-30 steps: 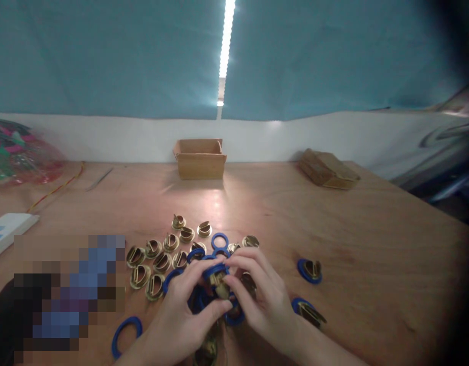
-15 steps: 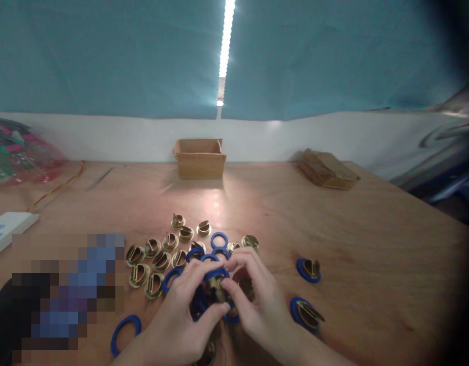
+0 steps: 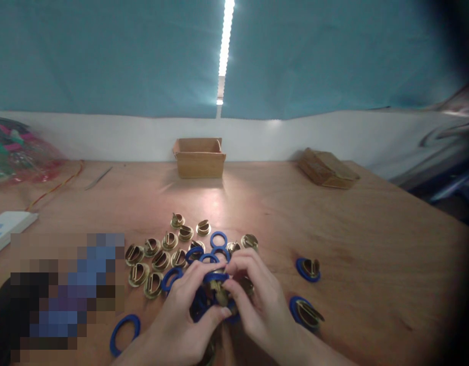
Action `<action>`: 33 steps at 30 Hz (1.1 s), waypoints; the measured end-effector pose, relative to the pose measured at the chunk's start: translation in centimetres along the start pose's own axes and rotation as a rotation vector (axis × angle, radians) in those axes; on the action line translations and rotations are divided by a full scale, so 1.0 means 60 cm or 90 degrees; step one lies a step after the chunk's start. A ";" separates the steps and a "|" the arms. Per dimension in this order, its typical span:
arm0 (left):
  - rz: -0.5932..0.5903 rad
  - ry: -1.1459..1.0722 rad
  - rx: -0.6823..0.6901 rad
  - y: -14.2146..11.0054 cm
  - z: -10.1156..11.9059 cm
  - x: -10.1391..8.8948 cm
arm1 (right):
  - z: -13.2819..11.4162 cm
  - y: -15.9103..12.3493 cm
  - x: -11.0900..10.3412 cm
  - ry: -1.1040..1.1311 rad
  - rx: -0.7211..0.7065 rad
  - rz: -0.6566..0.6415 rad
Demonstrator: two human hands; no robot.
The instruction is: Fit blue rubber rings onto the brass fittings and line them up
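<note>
At the lower middle, a brass-coloured fitting (image 3: pixel 219 293) with a blue ring (image 3: pixel 215 277) around it is held between both hands. My left hand (image 3: pixel 183 311) is closed on its left side, thumb below and fingers on top. My right hand (image 3: pixel 260 300) pinches it from the right with thumb and fingertips. Fingers hide part of the fitting. More loose blue rings (image 3: pixel 219 240) and brass fittings with upright flaps (image 3: pixel 161 260) lie around and beneath the hands. To the right, two fittings (image 3: pixel 308 269) sit with blue rings around them.
An open cardboard box (image 3: pixel 200 165) stands against the back wall. A second, closed carton (image 3: pixel 327 170) lies at the back right. On the left are a white power strip (image 3: pixel 13 226), a thin metal strip (image 3: pixel 99 178), a plastic bag (image 3: pixel 17 152) and a blurred-out patch. One blue ring (image 3: pixel 113 340) lies front left.
Both hands keep nearly the same place. The held fitting has tilted slightly, and a little more brass shows above the blue ring. The right fingers have shifted slightly.
</note>
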State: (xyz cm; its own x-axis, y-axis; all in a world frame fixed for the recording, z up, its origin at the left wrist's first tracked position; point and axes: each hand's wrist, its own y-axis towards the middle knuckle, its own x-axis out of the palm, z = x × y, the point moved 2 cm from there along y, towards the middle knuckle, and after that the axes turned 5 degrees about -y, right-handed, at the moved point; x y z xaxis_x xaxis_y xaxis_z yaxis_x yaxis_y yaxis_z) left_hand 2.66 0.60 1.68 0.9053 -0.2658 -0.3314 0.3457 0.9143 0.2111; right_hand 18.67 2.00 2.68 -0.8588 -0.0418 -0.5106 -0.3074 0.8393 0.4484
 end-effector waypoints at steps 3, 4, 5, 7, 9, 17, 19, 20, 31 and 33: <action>0.005 -0.001 0.017 0.000 0.007 0.000 | -0.006 0.000 -0.002 -0.004 -0.020 -0.005; 0.008 0.002 0.023 0.000 0.009 -0.001 | -0.007 -0.001 -0.002 -0.006 -0.024 -0.009; 0.012 0.004 0.027 0.000 0.010 -0.001 | -0.008 -0.001 -0.001 -0.007 -0.024 -0.016; 0.025 0.009 0.028 -0.001 0.010 -0.002 | -0.008 -0.003 0.003 -0.008 -0.015 -0.034; 0.035 0.017 0.021 -0.003 0.008 -0.001 | -0.007 -0.004 0.006 -0.008 0.000 -0.054; 0.047 0.051 -0.004 -0.008 0.003 0.002 | -0.008 0.000 0.003 0.007 0.049 -0.127; 0.040 0.053 -0.015 -0.006 0.004 0.001 | -0.010 0.002 0.001 0.013 0.051 -0.141; 0.037 0.055 -0.021 -0.005 0.004 0.000 | -0.011 0.002 0.001 0.013 0.051 -0.146; 0.051 0.048 -0.032 -0.009 0.006 -0.001 | -0.007 -0.004 0.002 0.024 0.030 -0.159; 0.047 0.040 -0.032 -0.012 0.000 0.000 | -0.006 -0.003 0.001 0.023 0.029 -0.135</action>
State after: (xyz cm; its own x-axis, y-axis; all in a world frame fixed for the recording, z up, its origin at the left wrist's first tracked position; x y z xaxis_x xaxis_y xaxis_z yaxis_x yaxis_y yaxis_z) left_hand 2.41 -0.08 1.50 0.9098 -0.1792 -0.3743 0.2648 0.9451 0.1913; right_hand 18.50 1.64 2.83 -0.7916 -0.2384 -0.5626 -0.4641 0.8335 0.2999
